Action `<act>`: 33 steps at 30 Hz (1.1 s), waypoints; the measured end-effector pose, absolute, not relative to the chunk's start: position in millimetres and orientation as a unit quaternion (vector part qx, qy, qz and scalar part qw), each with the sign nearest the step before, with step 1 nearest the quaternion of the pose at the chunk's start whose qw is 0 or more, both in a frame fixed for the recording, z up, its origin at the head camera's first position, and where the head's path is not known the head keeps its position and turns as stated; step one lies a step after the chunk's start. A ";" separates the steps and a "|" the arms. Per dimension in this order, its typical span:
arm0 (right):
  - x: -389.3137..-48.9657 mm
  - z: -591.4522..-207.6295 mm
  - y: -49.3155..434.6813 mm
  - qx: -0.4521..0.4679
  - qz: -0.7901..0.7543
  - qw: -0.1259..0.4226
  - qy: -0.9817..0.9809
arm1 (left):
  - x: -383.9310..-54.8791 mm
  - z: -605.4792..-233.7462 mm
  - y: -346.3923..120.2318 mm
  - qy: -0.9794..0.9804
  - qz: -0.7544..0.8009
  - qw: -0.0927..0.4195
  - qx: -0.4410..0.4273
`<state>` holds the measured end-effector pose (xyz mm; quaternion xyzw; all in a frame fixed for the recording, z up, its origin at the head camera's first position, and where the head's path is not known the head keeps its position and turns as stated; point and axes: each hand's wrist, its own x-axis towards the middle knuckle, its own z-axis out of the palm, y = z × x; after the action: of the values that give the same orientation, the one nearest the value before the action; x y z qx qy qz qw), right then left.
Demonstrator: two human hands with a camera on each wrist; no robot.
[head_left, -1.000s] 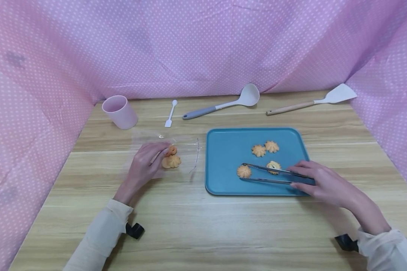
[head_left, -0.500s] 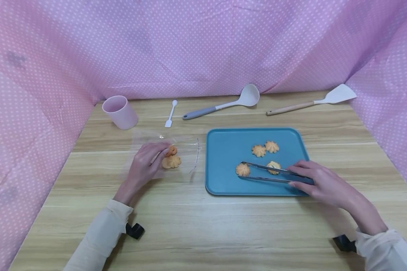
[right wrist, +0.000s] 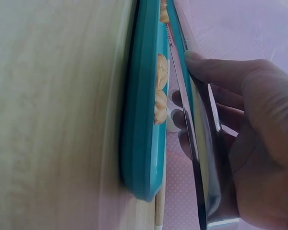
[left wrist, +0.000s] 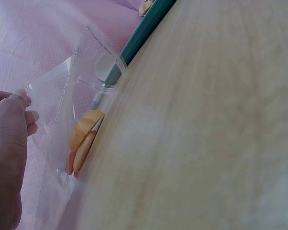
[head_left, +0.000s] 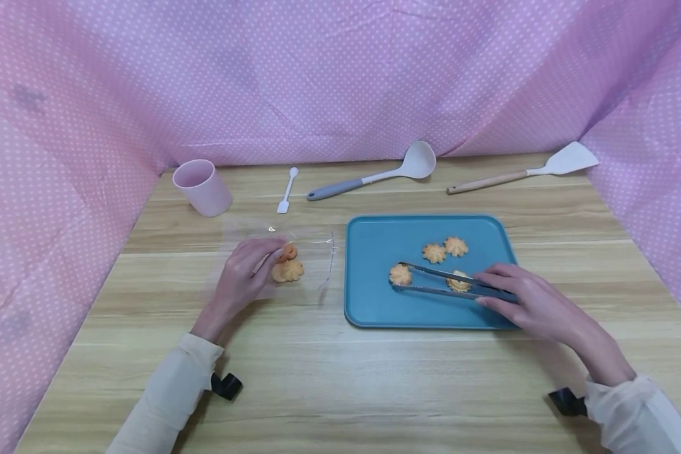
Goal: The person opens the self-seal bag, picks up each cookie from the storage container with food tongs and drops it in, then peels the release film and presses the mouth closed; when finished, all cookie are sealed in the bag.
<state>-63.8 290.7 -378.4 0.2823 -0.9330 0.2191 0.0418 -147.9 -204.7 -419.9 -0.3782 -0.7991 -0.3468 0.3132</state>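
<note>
Since a second ago, your tongs [head_left: 448, 284] are carrying one cookie [head_left: 400, 274] leftward and a little farther up the blue tray [head_left: 374, 302], from near the tray's front middle toward its left edge. Your left hand has not shifted, and neither has the bag.

Your right hand [head_left: 522, 299] is curling round the rear of the tongs, thumb on the upper arm and fingers under the lower, so this grip is squeezing the two metal arms together on the cookie at their tips. The wrist view is showing your fingers [right wrist: 216, 76] wrapped on the steel arms just above the tray's rim [right wrist: 144, 143]. The cookie is therefore sitting well away from your hand, out at the far left end of the tool, with another cookie [head_left: 459, 282] lying beneath the tongs' arms close to your knuckles.

Your left hand [head_left: 241, 280] is pinching the edge of the clear plastic bag [head_left: 312, 252], which is lying on the worktop [head_left: 340, 378] just left of the tray. I judge you are holding its mouth open toward the tray. Two cookies [head_left: 287, 270] are already lying inside it, right beside your fingertips [left wrist: 26, 115].

Two more cookies [head_left: 445, 250] are resting together at the back of the tray, apart from the tongs.
</note>
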 end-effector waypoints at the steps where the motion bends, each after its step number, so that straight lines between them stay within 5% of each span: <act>1: -64.2 -377.9 289.9 0.282 0.220 0.041 -0.933 | -147.9 -419.9 -204.7 -0.799 -0.346 0.313 -0.378; 33: -104.0 -368.9 238.6 0.334 0.248 0.033 -0.909 | -145.9 -417.3 -205.7 -0.804 -0.354 0.298 -0.373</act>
<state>-104.0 238.6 -368.9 0.3340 -0.9087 0.2483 0.0328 -145.9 -205.7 -417.3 -0.3728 -0.8043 -0.3543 0.2976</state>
